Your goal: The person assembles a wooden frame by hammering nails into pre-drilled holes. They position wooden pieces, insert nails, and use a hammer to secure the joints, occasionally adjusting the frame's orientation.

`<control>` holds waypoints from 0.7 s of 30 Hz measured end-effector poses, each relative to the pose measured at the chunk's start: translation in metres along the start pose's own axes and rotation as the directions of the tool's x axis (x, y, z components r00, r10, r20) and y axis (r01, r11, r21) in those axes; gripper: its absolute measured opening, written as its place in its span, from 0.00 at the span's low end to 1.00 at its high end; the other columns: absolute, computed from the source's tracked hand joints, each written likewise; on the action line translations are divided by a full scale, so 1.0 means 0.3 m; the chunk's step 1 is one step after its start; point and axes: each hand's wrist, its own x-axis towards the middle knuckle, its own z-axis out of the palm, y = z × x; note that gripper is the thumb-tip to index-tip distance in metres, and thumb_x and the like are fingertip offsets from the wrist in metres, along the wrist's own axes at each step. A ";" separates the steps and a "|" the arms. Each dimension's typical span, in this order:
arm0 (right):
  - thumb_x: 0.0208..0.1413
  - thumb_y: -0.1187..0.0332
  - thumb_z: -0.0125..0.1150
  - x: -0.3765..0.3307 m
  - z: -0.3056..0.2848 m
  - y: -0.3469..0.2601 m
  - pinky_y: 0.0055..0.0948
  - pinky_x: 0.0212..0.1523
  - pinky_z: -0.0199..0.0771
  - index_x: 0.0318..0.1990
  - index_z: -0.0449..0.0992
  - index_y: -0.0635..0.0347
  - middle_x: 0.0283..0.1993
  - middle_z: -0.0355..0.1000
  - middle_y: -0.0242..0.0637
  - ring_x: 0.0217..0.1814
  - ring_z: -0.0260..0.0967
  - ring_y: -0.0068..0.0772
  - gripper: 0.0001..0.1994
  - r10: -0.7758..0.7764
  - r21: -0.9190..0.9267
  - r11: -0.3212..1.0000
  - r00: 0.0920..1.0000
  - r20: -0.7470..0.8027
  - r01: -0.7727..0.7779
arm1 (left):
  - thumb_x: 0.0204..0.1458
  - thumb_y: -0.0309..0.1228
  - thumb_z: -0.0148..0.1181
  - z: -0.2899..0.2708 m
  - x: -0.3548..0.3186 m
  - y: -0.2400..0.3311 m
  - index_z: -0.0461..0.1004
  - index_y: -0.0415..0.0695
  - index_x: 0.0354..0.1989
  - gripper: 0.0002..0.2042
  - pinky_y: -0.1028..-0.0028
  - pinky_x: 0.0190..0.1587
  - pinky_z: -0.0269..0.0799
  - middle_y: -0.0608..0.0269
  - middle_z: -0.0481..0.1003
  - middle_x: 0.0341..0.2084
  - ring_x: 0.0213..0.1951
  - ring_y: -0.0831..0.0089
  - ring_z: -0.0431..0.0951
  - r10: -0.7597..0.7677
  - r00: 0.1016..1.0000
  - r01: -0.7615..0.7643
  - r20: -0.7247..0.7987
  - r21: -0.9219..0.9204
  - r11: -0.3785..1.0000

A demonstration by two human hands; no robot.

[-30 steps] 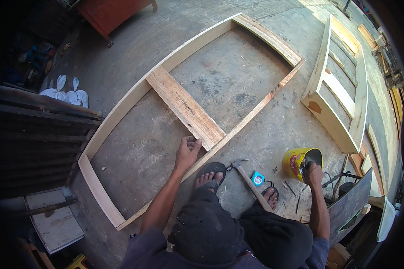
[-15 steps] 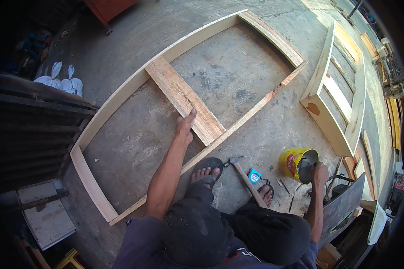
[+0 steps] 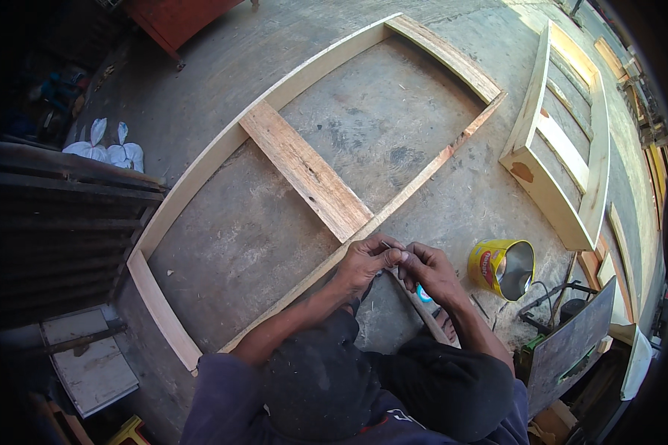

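Note:
My left hand (image 3: 365, 262) and my right hand (image 3: 432, 273) meet above the near rail (image 3: 423, 177) of a large wooden frame. Their fingertips are pinched together around a thin nail (image 3: 385, 243), mostly covered by the fingers. Just beyond the left hand, a wide crosspiece plank (image 3: 304, 169) spans the frame and meets the near rail. Below the hands lies a hammer, its wooden handle (image 3: 425, 317) showing and its head hidden. A blue tape measure (image 3: 423, 294) is partly covered by my right wrist. To the right stands a yellow can (image 3: 484, 261), tilted toward me.
A second wooden frame (image 3: 523, 141) lies at the right. A dark flat panel (image 3: 568, 352) and metal tools stand at the lower right. White sacks (image 3: 126, 156) and a slatted dark barrier (image 3: 67, 215) are on the left, with a red cabinet (image 3: 178, 22) at the back.
My left hand has left the crosspiece and moved toward me. My right hand has come out of the yellow can and moved left, joining the left hand with a nail between their fingers.

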 end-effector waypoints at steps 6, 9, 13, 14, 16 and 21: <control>0.64 0.60 0.62 -0.013 -0.047 0.242 0.45 0.42 0.77 0.50 0.77 0.61 0.36 0.78 0.45 0.35 0.77 0.55 0.15 -0.147 -0.619 0.785 0.974 -0.171 0.010 | 0.59 0.39 0.71 -0.229 0.055 0.019 0.83 0.43 0.43 0.12 0.73 0.50 0.73 0.62 0.79 0.44 0.46 0.74 0.77 0.454 0.656 0.142 -0.603 0.689 0.711; 0.62 0.60 0.64 -0.061 -0.065 0.408 0.51 0.50 0.75 0.54 0.76 0.60 0.45 0.76 0.53 0.45 0.75 0.64 0.18 -0.045 -0.765 0.628 0.975 -0.218 -0.142 | 0.59 0.39 0.71 -0.322 0.086 0.016 0.84 0.43 0.40 0.12 0.71 0.51 0.72 0.59 0.76 0.50 0.50 0.72 0.76 0.027 0.723 -0.152 -0.690 -0.121 0.981; 0.59 0.60 0.67 -0.108 -0.043 0.524 0.55 0.55 0.72 0.60 0.72 0.54 0.53 0.69 0.56 0.52 0.73 0.64 0.23 0.112 -0.709 0.648 0.956 -0.271 -0.277 | 0.57 0.33 0.73 -0.338 0.140 -0.030 0.83 0.37 0.39 0.11 0.76 0.46 0.72 0.62 0.80 0.37 0.41 0.76 0.77 0.067 0.782 0.035 -0.620 0.151 0.988; 0.59 0.60 0.67 -0.117 -0.033 0.530 0.56 0.55 0.72 0.60 0.71 0.53 0.53 0.69 0.55 0.52 0.73 0.64 0.23 0.099 -0.705 0.656 0.956 -0.276 -0.271 | 0.56 0.31 0.73 -0.336 0.152 -0.038 0.83 0.34 0.41 0.12 0.78 0.43 0.72 0.64 0.81 0.32 0.36 0.77 0.77 0.074 0.749 0.025 -0.658 0.140 0.990; 0.57 0.61 0.68 -0.132 -0.017 0.521 0.56 0.55 0.72 0.61 0.71 0.54 0.53 0.70 0.56 0.54 0.73 0.64 0.25 0.090 -0.735 0.623 0.958 -0.272 -0.267 | 0.56 0.30 0.73 -0.331 0.161 -0.047 0.83 0.34 0.42 0.12 0.78 0.43 0.72 0.64 0.81 0.33 0.36 0.78 0.76 0.106 0.730 0.028 -0.675 0.185 0.982; 0.52 0.64 0.69 -0.137 -0.016 0.453 0.52 0.54 0.74 0.63 0.71 0.59 0.52 0.74 0.57 0.56 0.73 0.66 0.29 0.120 -0.797 0.574 0.982 -0.147 -0.189 | 0.57 0.29 0.72 -0.336 0.148 -0.052 0.83 0.33 0.41 0.11 0.77 0.41 0.72 0.64 0.81 0.32 0.35 0.78 0.76 0.136 0.733 0.024 -0.667 0.224 0.974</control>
